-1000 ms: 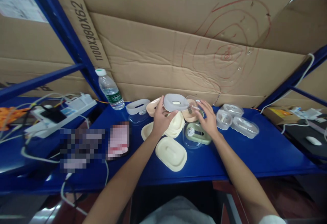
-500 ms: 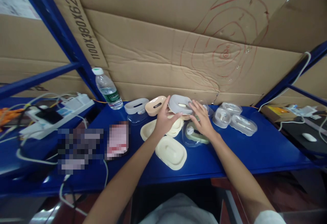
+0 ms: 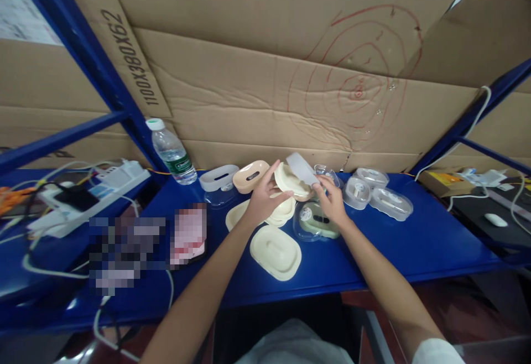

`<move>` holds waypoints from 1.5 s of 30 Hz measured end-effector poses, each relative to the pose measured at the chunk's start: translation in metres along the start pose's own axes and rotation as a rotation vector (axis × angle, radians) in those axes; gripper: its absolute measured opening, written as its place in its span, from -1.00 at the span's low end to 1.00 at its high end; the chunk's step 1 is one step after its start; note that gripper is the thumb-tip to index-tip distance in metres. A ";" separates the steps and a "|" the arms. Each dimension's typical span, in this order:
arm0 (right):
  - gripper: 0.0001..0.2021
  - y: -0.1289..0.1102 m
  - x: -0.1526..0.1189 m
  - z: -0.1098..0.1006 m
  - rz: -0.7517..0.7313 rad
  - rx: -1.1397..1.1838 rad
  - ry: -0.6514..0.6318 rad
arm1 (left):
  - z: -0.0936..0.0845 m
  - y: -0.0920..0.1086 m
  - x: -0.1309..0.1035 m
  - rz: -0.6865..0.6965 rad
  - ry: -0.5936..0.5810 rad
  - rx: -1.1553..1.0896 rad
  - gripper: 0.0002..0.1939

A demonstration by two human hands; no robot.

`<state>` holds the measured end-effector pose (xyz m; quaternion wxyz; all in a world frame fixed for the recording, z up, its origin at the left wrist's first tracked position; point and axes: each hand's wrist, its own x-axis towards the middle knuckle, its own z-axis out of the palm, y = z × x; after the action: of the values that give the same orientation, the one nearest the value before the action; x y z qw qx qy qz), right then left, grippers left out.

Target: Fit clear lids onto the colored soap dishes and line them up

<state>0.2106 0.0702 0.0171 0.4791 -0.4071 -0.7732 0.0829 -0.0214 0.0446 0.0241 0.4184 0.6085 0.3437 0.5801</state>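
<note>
My left hand [image 3: 264, 195] is closed on a shallow cream oval tray [image 3: 290, 180], its thumb along the near edge. My right hand [image 3: 331, 198] pinches a grey oval cover [image 3: 301, 168] and holds it tilted up above the right side of that tray. Below my hands lie more cream pieces [image 3: 282, 213], partly hidden by my left hand. A cream oval lid [image 3: 276, 252] with a raised middle lies nearest to me. Under my right hand sits a green slotted cover [image 3: 318, 221] beside clear plastic packaging [image 3: 304, 230].
A grey slotted cover [image 3: 218, 178] and a peach one [image 3: 251, 176] stand at the back left, near a water bottle [image 3: 173, 155]. Several clear packs [image 3: 391, 202] sit to the right. A phone [image 3: 188, 235] and a power strip [image 3: 97, 192] with cables lie left.
The grey cover, earlier lying flat between both hands, is now tipped up by my right hand. The cream tray beneath it has come into view in my left hand.
</note>
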 end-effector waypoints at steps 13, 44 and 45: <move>-0.44 0.036 0.007 -0.027 0.167 -0.557 -0.065 | -0.012 -0.019 -0.002 0.020 0.292 1.084 -0.25; -0.46 0.069 -0.008 -0.079 0.334 -0.328 0.293 | 0.025 -0.017 -0.023 0.366 -0.191 1.030 -0.57; -0.49 0.062 -0.006 -0.073 0.268 -0.302 0.313 | 0.025 -0.016 -0.023 0.372 -0.175 0.993 -0.54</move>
<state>0.3049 0.0876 0.0186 0.5117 -0.5806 -0.6323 -0.0347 0.0025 0.0282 0.0003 -0.0026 0.8298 0.4269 0.3593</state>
